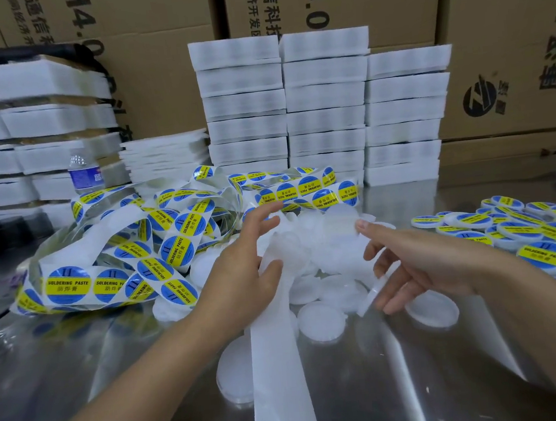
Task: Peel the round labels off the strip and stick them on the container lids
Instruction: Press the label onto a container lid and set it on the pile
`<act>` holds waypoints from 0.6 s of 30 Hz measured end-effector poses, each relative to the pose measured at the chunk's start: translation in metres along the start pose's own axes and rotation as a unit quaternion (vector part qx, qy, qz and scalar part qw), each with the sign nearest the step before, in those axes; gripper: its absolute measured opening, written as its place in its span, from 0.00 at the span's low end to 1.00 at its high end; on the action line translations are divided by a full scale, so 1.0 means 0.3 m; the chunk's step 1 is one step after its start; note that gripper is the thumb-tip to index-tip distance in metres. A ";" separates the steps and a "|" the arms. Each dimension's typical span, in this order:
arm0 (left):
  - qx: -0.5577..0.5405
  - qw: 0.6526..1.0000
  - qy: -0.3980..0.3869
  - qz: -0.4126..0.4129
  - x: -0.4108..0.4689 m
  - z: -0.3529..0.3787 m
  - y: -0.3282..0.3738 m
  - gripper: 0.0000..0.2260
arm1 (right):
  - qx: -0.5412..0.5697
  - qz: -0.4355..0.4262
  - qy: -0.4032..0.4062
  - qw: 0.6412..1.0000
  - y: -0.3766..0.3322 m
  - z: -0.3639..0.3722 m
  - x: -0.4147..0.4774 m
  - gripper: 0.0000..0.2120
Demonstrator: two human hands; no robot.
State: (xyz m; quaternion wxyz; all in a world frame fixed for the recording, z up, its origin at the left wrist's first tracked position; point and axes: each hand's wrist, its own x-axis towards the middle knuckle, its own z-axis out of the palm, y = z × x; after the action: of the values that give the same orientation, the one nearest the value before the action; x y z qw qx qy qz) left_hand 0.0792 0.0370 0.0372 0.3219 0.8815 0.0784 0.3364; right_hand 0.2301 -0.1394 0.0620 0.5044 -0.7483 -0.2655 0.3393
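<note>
Tangled blue-yellow label strip [131, 260] lies left of piled white lids [318, 312].

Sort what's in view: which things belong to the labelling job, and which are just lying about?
Job: label strip, peeled backing in the left hand, bare lids, one lid in the right hand, labelled lids.
Lying about: water bottle, foam stacks, cardboard boxes.

One head-worn view only. Looks forward and down onto the pile of blank lids [326, 256], near enough to set it at mid-frame. Takes in the left hand [242, 272] and right hand [423, 263] reaching in from below the pile, the steel worktop [116, 381] on every side of it, and, behind the pile, white foam stacks [324, 109] and cartons [165, 67]. Bends straight lines toward the frame edges, as wide-angle lenses do.
</note>
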 end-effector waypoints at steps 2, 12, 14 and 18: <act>-0.002 1.000 -0.015 0.012 -0.006 0.006 0.004 0.33 | 0.072 -0.006 -0.005 0.997 -0.012 -0.004 -0.001 0.25; -0.036 0.999 -0.028 -0.005 -0.005 0.027 -0.019 0.18 | 0.300 -0.009 -0.095 0.949 -0.041 0.044 -0.008 0.17; -0.039 0.999 -0.011 -0.031 -0.001 0.025 -0.018 0.17 | 0.308 -0.003 -0.094 0.947 -0.037 0.055 -0.004 0.16; -0.141 0.981 -0.038 -0.125 0.005 0.015 -0.002 0.17 | 0.329 0.009 -0.098 0.939 -0.028 0.073 0.000 0.15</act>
State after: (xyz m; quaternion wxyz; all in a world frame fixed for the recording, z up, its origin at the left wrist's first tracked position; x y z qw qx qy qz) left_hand 0.0833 0.0357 0.0353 0.4848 0.8227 0.1279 0.2678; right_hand 0.2125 -0.1238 0.0641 0.6909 -0.5056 -0.1808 0.4842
